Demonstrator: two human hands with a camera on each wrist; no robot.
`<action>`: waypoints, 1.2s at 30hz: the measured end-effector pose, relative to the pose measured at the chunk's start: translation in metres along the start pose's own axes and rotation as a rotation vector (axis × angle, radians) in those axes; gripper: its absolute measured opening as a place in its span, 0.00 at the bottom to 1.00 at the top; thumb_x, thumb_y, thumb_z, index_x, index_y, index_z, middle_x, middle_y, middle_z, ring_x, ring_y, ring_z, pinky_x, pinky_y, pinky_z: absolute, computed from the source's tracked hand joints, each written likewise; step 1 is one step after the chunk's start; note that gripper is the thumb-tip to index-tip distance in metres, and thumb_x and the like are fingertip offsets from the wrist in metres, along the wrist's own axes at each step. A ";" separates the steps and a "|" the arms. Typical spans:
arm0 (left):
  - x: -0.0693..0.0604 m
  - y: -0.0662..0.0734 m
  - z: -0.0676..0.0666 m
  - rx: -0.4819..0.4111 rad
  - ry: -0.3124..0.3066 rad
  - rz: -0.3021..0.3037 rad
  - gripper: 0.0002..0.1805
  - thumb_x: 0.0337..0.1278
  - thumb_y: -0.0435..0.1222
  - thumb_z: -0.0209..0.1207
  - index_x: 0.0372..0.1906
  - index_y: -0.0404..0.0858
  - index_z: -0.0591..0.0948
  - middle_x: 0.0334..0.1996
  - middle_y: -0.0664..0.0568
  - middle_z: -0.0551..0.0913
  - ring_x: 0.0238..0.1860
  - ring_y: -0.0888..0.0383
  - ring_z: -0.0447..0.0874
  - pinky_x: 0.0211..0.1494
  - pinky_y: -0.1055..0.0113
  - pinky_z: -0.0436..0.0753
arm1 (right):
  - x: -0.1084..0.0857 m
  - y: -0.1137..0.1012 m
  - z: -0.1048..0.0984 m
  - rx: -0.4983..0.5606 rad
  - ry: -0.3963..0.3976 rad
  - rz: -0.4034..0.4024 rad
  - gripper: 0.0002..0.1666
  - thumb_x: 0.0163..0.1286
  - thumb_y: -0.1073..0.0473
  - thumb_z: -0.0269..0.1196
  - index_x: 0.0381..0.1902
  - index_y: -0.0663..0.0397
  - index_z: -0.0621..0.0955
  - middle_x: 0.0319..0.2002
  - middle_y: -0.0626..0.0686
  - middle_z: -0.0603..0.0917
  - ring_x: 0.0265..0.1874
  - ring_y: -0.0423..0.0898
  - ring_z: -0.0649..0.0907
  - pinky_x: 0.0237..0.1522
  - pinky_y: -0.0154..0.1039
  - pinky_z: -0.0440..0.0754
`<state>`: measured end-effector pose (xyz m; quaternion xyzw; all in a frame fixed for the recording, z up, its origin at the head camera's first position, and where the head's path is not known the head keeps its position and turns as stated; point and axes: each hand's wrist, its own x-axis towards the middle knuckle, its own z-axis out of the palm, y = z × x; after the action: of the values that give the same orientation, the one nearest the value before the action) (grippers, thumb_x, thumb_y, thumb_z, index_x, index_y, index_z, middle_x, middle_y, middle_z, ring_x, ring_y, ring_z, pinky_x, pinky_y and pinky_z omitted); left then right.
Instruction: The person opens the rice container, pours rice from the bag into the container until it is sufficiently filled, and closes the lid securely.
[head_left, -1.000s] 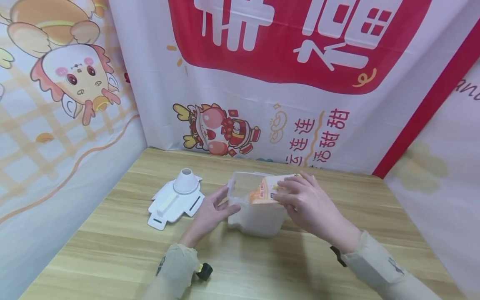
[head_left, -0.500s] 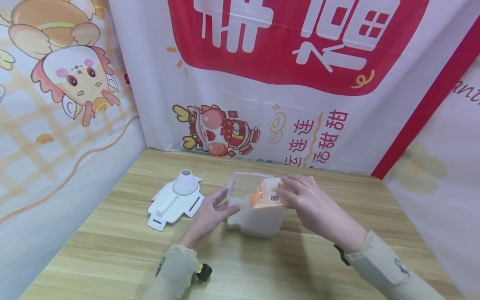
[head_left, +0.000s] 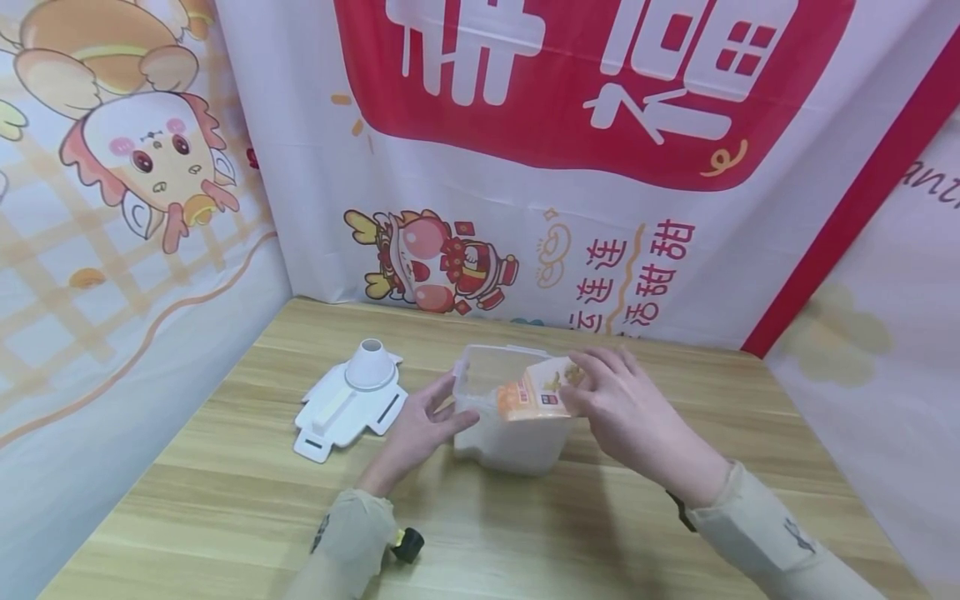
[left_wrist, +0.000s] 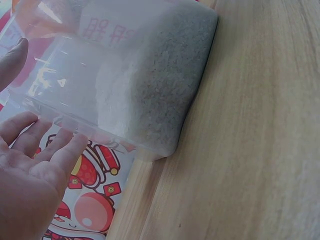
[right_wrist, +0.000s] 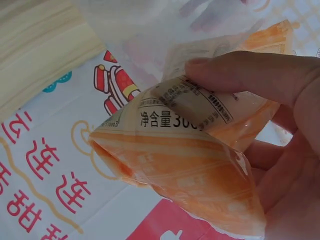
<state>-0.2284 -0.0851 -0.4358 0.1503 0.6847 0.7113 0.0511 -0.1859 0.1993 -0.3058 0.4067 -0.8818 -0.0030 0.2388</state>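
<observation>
A translucent plastic container stands on the table, with whitish rice-like grains in its lower part. My left hand holds it at the left rim, thumb in front and fingers along the side. In the left wrist view those fingers touch the clear wall. My right hand grips an orange and white plastic bag, tilted over the container's mouth with its lower end towards the inside. In the right wrist view the bag looks crumpled and thin under my thumb.
Left of the container lies a white lid with slotted side flaps. A white cone-shaped piece stands on it. Printed cloth hangs behind the wooden table and at both sides.
My right hand has shifted its hold on the bag, turning it so more of its printed face shows. The left hand and the container have stayed in place.
</observation>
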 end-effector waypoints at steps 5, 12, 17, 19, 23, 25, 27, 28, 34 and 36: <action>0.001 -0.006 0.000 -0.043 0.002 0.010 0.42 0.54 0.38 0.71 0.73 0.43 0.65 0.72 0.48 0.63 0.67 0.43 0.66 0.60 0.62 0.76 | 0.000 0.000 0.001 0.003 0.003 -0.014 0.25 0.48 0.82 0.62 0.40 0.54 0.88 0.47 0.62 0.82 0.48 0.61 0.79 0.57 0.65 0.74; -0.001 -0.006 0.000 -0.014 0.026 0.022 0.43 0.51 0.43 0.73 0.73 0.45 0.67 0.71 0.48 0.65 0.65 0.48 0.70 0.59 0.62 0.77 | 0.001 -0.002 0.001 0.004 -0.027 -0.032 0.22 0.51 0.83 0.63 0.38 0.56 0.88 0.43 0.59 0.83 0.48 0.59 0.78 0.58 0.61 0.73; -0.001 -0.005 -0.001 -0.001 0.032 0.009 0.45 0.50 0.45 0.73 0.73 0.45 0.66 0.71 0.48 0.65 0.65 0.48 0.70 0.59 0.61 0.77 | 0.001 -0.004 0.000 0.006 -0.031 -0.030 0.21 0.52 0.82 0.65 0.37 0.55 0.87 0.46 0.60 0.83 0.50 0.59 0.77 0.59 0.64 0.72; -0.001 -0.004 -0.001 -0.004 0.033 0.006 0.45 0.50 0.45 0.74 0.73 0.44 0.66 0.71 0.48 0.65 0.65 0.48 0.70 0.60 0.61 0.77 | 0.001 -0.004 0.000 0.006 -0.027 -0.030 0.21 0.52 0.83 0.65 0.38 0.55 0.87 0.47 0.61 0.82 0.50 0.59 0.77 0.59 0.65 0.71; -0.001 -0.004 -0.001 -0.013 0.033 0.000 0.46 0.50 0.45 0.74 0.73 0.42 0.65 0.71 0.48 0.64 0.66 0.48 0.69 0.60 0.62 0.77 | 0.001 -0.004 -0.001 0.002 -0.030 -0.030 0.22 0.52 0.83 0.64 0.39 0.55 0.87 0.49 0.62 0.81 0.51 0.59 0.77 0.59 0.64 0.72; -0.001 -0.004 -0.001 -0.019 0.031 -0.001 0.46 0.50 0.44 0.74 0.73 0.41 0.65 0.71 0.47 0.64 0.66 0.47 0.69 0.60 0.62 0.77 | 0.001 -0.004 -0.001 0.002 -0.034 -0.028 0.22 0.52 0.83 0.65 0.39 0.55 0.87 0.47 0.60 0.82 0.50 0.59 0.77 0.59 0.63 0.72; 0.000 -0.005 -0.001 -0.022 0.028 0.001 0.46 0.50 0.44 0.73 0.74 0.40 0.65 0.71 0.48 0.64 0.66 0.47 0.69 0.60 0.62 0.77 | 0.002 -0.004 0.000 0.002 -0.030 -0.031 0.22 0.52 0.83 0.65 0.38 0.55 0.87 0.44 0.59 0.82 0.49 0.58 0.77 0.60 0.63 0.72; 0.000 -0.005 -0.001 -0.025 0.026 0.001 0.46 0.51 0.43 0.73 0.74 0.41 0.64 0.71 0.48 0.64 0.66 0.47 0.69 0.60 0.62 0.77 | 0.002 -0.004 0.000 0.003 -0.027 -0.034 0.22 0.51 0.83 0.64 0.37 0.55 0.87 0.42 0.58 0.82 0.48 0.58 0.77 0.60 0.62 0.73; 0.001 -0.007 -0.001 -0.029 0.012 0.003 0.45 0.52 0.43 0.73 0.73 0.42 0.65 0.72 0.48 0.64 0.66 0.47 0.69 0.60 0.62 0.76 | 0.001 -0.003 0.000 0.003 -0.008 -0.041 0.23 0.48 0.84 0.64 0.35 0.55 0.86 0.39 0.57 0.82 0.46 0.58 0.78 0.59 0.61 0.74; 0.001 -0.007 0.000 -0.028 0.012 0.008 0.44 0.52 0.43 0.73 0.73 0.42 0.65 0.72 0.48 0.64 0.66 0.47 0.69 0.60 0.62 0.76 | 0.001 -0.003 0.001 0.002 -0.007 -0.038 0.23 0.48 0.84 0.64 0.36 0.55 0.87 0.39 0.57 0.83 0.46 0.58 0.78 0.58 0.60 0.74</action>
<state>-0.2304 -0.0847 -0.4422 0.1481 0.6744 0.7219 0.0464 -0.1848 0.1959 -0.3065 0.4236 -0.8747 -0.0082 0.2355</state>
